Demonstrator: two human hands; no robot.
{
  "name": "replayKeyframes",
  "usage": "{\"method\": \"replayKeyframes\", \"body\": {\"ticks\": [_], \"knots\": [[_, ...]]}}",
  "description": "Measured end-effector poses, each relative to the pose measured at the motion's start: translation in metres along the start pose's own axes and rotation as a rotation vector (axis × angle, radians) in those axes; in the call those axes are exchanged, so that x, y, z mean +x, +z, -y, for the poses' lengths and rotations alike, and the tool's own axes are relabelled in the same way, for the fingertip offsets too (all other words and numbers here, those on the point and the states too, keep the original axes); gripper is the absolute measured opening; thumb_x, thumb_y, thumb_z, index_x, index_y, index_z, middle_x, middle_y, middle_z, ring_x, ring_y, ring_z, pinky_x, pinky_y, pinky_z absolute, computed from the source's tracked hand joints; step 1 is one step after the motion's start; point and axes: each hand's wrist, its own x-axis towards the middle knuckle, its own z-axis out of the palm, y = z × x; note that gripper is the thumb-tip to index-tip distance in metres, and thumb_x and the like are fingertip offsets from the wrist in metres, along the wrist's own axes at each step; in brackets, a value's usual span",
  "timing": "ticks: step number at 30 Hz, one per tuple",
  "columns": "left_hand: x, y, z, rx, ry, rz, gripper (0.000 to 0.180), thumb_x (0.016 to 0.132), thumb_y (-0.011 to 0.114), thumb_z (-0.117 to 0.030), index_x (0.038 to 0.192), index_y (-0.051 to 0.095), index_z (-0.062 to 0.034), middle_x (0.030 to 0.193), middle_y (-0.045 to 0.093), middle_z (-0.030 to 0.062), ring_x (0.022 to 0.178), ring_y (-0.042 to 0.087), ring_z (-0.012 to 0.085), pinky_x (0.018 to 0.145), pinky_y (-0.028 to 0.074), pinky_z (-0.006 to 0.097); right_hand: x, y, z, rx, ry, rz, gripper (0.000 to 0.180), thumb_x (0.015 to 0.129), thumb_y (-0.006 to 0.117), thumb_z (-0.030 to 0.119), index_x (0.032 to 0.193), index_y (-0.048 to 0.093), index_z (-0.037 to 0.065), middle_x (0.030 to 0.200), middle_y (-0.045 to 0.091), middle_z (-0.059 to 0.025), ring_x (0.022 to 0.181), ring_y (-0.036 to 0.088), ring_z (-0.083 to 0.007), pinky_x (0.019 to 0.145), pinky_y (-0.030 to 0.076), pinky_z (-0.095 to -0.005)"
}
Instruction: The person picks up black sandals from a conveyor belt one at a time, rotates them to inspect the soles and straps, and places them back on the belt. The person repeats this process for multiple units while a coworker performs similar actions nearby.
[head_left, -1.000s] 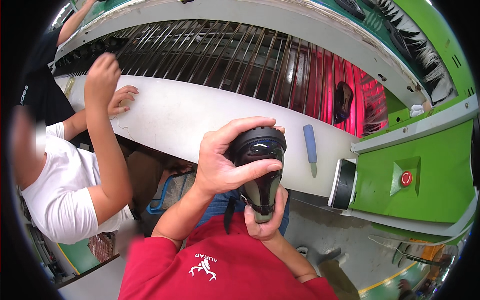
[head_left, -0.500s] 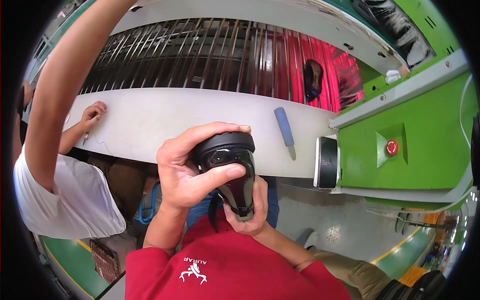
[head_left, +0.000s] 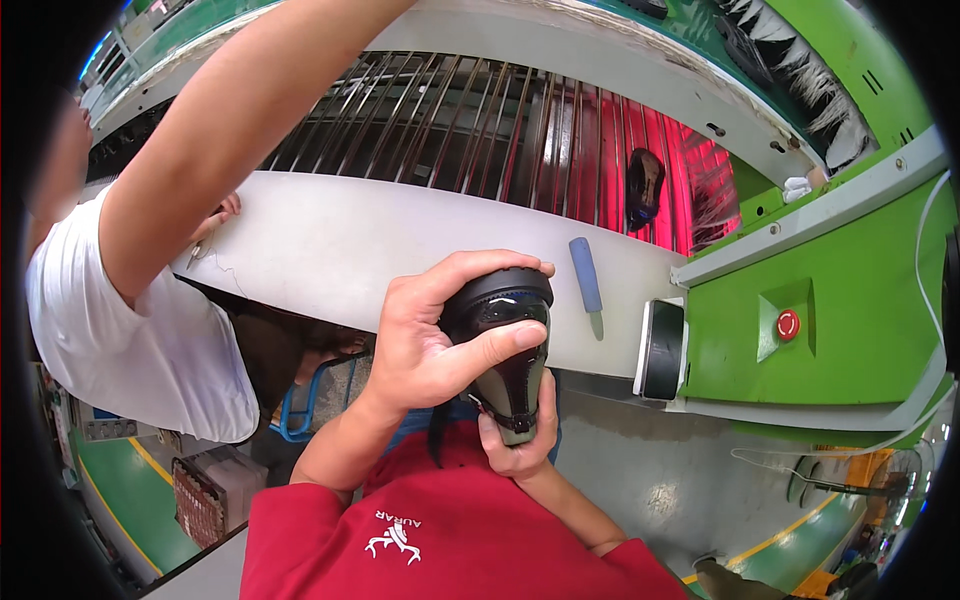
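Observation:
A glossy black shoe (head_left: 497, 312) is held upright before my chest, with its thick black sole edge at the top. It narrows downward to a grey-green lower part. My left hand (head_left: 430, 340) is closed round its upper part, fingers over the far side and thumb across the glossy front. Cupped round the lower end, my right hand (head_left: 525, 435) holds it from below. A dark strap or lace hangs beside it. On the white worktop (head_left: 330, 225) just ahead lies a blue-handled knife (head_left: 585, 277) with a short blade.
Beyond the worktop run metal rollers (head_left: 470, 130), with another dark shoe (head_left: 645, 188) under red light. A green machine panel (head_left: 830, 290) with a red button (head_left: 788, 324) stands right. At left, a person in a white shirt (head_left: 140, 340) stretches an arm across the rollers.
The view has shifted, and the shoe with both my hands now appears farther right. My grip looks the same. The co-worker's raised arm reaches farther right across the rollers.

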Motion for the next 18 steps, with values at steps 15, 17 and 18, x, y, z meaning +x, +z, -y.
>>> {"method": "replayKeyframes", "body": {"ticks": [15,17,18], "knots": [[-0.024,-0.001,0.022,0.086,-0.065,-0.047,0.052,0.094,0.091,-0.006,0.140,0.070,0.0036,0.128,0.081,0.0175,0.118,0.080,0.0244,0.106,0.064,0.038,0.027,-0.023,0.011,0.749,0.623,-0.287,0.087,0.086,0.066,0.012,0.169,0.041,0.000,0.153,0.062,-0.0185,0.136,0.067,-0.0334,0.115,0.057,-0.0482],[-0.034,0.003,0.029,0.122,-0.068,-0.109,0.042,0.093,0.090,-0.005,0.131,0.076,0.0047,0.124,0.083,0.0172,0.112,0.083,0.0239,0.102,0.068,0.038,0.026,-0.028,0.001,0.818,0.656,-0.326,0.074,0.090,0.064,0.016,0.161,0.050,0.000,0.145,0.067,-0.0189,0.128,0.071,-0.0342,0.109,0.061,-0.0501],[-0.036,0.005,0.030,0.146,-0.064,-0.114,0.044,0.092,0.091,-0.003,0.132,0.076,0.0048,0.124,0.083,0.0174,0.113,0.083,0.0242,0.102,0.068,0.038,0.026,-0.029,-0.001,0.841,0.655,-0.309,0.074,0.091,0.064,0.016,0.161,0.050,0.000,0.146,0.067,-0.0188,0.129,0.071,-0.0340,0.109,0.061,-0.0500]]}}
